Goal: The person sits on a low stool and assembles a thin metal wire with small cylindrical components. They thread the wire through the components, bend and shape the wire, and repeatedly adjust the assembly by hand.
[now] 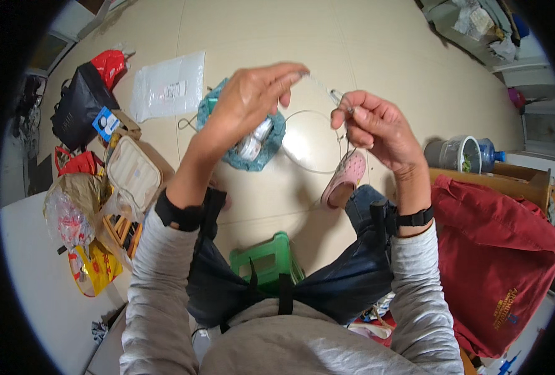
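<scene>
Out in front of me, my left hand (pixel 249 97) is closed in a pinch, with the end of a thin, pale line (pixel 318 82) at its fingertips. My right hand (pixel 377 128) pinches a thin wire (pixel 310 171), which hangs below it in a wide round loop above the floor. A small silver piece (pixel 335 95) sticks out above the right fingertips; its kind is too small to tell. Under my left hand stands an open blue-green bag (pixel 271 159) with white rounded packs (pixel 250 147) inside, partly hidden by the wrist.
A green stool (pixel 268 256) stands between my knees. A flat white plastic package (pixel 165 87) lies at the far left. Bags and a lidded box (pixel 133 172) crowd the left side. On the right are a red cloth (pixel 490 262) and a white bucket (pixel 465 154).
</scene>
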Demonstrator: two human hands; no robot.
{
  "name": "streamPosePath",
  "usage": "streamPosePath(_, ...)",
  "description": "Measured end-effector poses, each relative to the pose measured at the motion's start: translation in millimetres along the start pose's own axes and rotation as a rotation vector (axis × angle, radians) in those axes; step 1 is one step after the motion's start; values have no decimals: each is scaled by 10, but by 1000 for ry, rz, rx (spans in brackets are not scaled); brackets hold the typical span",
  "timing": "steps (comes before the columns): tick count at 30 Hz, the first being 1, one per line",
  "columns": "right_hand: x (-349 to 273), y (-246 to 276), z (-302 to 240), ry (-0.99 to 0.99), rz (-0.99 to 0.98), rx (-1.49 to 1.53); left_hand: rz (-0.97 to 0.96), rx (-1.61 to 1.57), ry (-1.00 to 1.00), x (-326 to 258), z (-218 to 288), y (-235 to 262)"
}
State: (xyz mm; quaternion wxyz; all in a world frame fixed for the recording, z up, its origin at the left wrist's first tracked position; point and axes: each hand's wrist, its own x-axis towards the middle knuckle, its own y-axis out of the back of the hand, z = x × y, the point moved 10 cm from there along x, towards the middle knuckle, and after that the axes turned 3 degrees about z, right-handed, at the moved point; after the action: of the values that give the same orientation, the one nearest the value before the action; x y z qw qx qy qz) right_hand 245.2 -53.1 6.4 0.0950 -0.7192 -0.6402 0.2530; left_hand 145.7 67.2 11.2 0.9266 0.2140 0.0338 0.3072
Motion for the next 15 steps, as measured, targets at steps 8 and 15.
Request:
streamPosePath(8, 14, 158, 2, 46, 92, 41, 65, -44, 63, 48, -139, 111)
streamPosePath(15, 28, 513, -98, 267, 281, 364, -260, -42, 171, -79, -264, -333)
